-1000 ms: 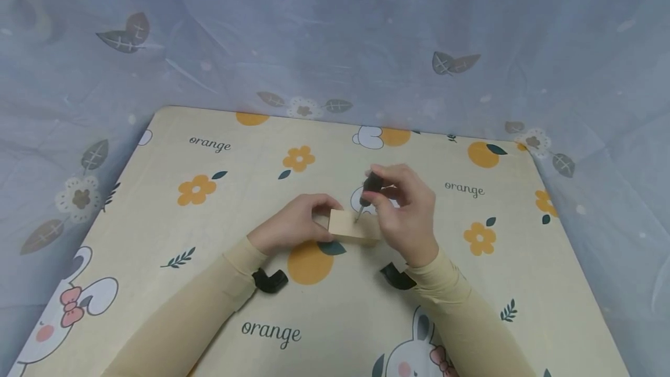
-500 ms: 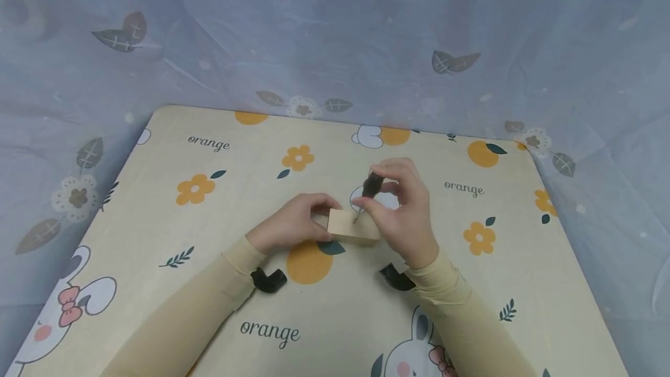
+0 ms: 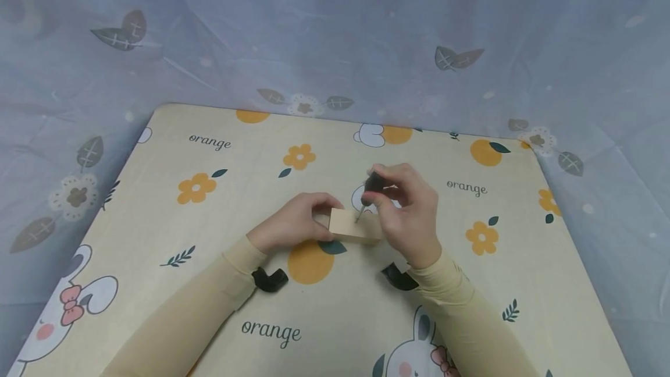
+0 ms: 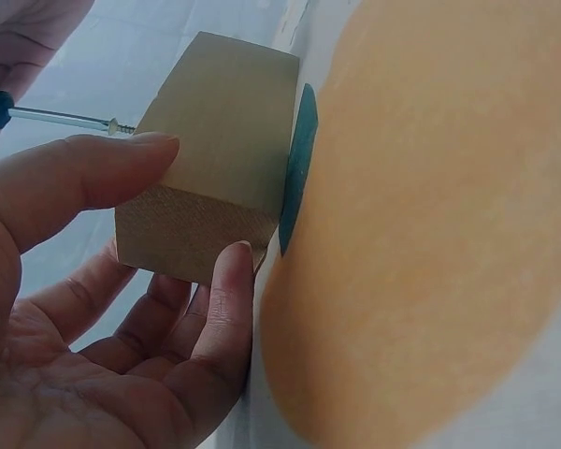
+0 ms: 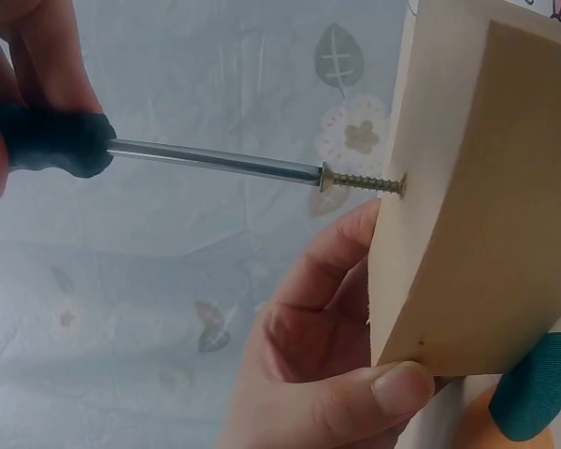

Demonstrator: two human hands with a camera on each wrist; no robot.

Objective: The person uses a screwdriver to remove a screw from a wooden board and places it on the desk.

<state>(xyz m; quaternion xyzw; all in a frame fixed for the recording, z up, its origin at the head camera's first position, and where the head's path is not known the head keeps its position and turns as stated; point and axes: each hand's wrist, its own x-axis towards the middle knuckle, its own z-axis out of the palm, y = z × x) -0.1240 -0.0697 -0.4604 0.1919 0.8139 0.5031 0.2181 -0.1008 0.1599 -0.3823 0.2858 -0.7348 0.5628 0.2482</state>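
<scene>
A pale wooden block (image 3: 348,224) lies on the patterned table cover. My left hand (image 3: 295,223) grips its left end, thumb on the near side and fingers behind, as the left wrist view shows. My right hand (image 3: 410,214) holds a screwdriver (image 3: 373,185) by its dark handle, fingertips round the upper part. The screwdriver's metal shaft (image 5: 215,162) meets the head of a brass-coloured screw (image 5: 360,181). That screw's tip sits in the block's top face, with most of its thread showing outside the wood.
A cream table cover (image 3: 241,179) printed with oranges, flowers and rabbits lies under the hands. Behind it hangs a bluish patterned curtain (image 3: 314,28). Dark curved pieces (image 3: 270,279) are at both wrists.
My right hand rose slightly and its fingers shifted on the screwdriver handle, then came back down. The block and my left hand stay in place.
</scene>
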